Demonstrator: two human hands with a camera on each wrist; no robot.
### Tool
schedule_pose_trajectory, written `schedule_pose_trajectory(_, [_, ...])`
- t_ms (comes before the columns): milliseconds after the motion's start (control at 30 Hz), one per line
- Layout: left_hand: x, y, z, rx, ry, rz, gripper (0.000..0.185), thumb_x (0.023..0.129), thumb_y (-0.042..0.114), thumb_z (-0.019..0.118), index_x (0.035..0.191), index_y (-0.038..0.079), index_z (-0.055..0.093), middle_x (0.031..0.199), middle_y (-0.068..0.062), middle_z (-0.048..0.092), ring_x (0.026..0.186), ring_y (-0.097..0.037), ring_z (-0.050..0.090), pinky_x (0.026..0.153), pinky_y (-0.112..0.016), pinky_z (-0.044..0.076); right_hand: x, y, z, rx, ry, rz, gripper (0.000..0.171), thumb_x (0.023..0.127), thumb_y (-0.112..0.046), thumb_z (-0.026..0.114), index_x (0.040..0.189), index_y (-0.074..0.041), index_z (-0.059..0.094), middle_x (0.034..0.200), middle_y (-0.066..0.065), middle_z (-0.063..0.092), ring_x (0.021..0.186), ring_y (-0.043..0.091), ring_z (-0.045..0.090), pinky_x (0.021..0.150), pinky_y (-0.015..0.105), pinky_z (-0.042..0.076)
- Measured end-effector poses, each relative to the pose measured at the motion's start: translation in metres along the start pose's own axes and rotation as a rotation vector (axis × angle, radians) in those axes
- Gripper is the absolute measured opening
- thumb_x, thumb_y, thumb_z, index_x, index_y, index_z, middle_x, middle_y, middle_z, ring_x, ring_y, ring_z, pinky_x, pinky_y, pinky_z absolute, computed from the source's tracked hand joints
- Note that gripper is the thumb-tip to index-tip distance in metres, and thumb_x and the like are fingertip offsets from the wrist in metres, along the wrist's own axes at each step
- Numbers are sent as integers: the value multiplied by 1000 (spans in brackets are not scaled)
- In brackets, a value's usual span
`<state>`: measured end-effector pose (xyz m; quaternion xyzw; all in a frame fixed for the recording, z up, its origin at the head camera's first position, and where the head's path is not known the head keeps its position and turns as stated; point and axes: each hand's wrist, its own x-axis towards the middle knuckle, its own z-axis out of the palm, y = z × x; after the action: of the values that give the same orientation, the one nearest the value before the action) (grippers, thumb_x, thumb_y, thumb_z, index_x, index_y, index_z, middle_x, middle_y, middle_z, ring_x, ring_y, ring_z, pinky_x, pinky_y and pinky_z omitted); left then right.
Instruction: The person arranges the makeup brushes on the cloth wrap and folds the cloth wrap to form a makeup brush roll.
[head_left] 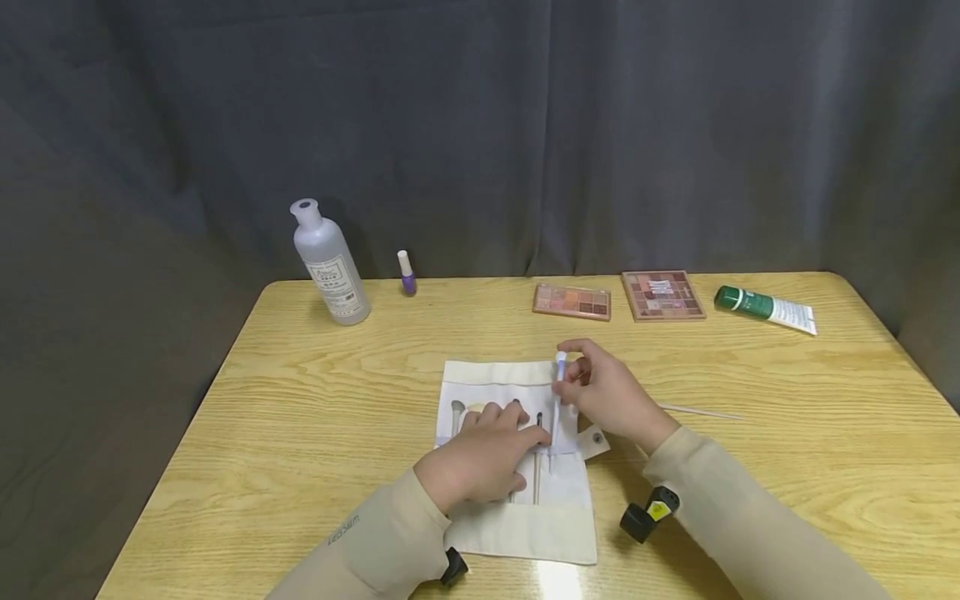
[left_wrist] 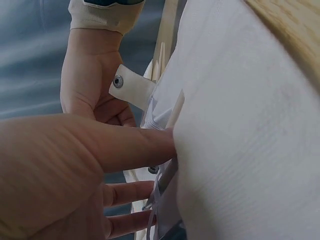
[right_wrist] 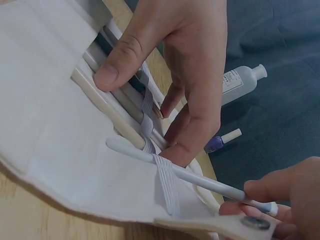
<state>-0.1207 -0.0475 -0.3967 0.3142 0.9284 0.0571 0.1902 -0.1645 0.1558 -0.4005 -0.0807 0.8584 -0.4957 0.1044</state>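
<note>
A cream cloth brush roll (head_left: 517, 517) is spread flat on a wooden table (head_left: 300, 400), and every other thing is placed here relative to that roll. Beyond it, to the left, a clear bottle (head_left: 330, 262) and a small purple nail polish (head_left: 407, 273) are stood upright. Beyond it, to the right, two eyeshadow palettes (head_left: 572, 301) (head_left: 663, 294) and a green tube (head_left: 763, 307) are laid flat. Just right of the roll a thin wooden stick (head_left: 697, 412) is seen. A snap tab (head_left: 595, 440) sticks out from the roll's right edge.

Several brushes (head_left: 457, 408) are kept under an elastic band (right_wrist: 165, 182) across the roll. The left hand (head_left: 480, 462) is laid palm-down on the roll, its fingers spread and fairly straight, pressing the cloth and the brush handles; in the right wrist view its thumb (right_wrist: 120, 60) is set on the pocket edge. A slim white brush (right_wrist: 190, 175) is threaded under the band at the roll's right side, and its upper end is pinched between thumb and fingertips of the right hand (head_left: 611, 392). That hand is held just above the roll's right edge, the wrist angled down toward the table.
</note>
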Motion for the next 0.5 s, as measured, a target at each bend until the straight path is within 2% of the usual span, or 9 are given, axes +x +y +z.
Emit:
schedule_pose_trajectory(300, [-1,0,0,-7,0,-6,55,91,29,74,142,32,54,145,-5,44,119,-23,44,95,-40,38,-2,2,1,-54,-39,-12,45,95,-6,65,136,0,49,91,8,67,69,22,63,57,34,55])
schedule_pose_trajectory(500, [0,1,-1,-8,0,-5,56,91,29,73,143,32,53,146,-5,43,120,-23,43,96,-40,38,-2,1,2,-118,-33,15,34,95,-12,68,125,-2,54,86,8,62,65,18,59,54,33,51])
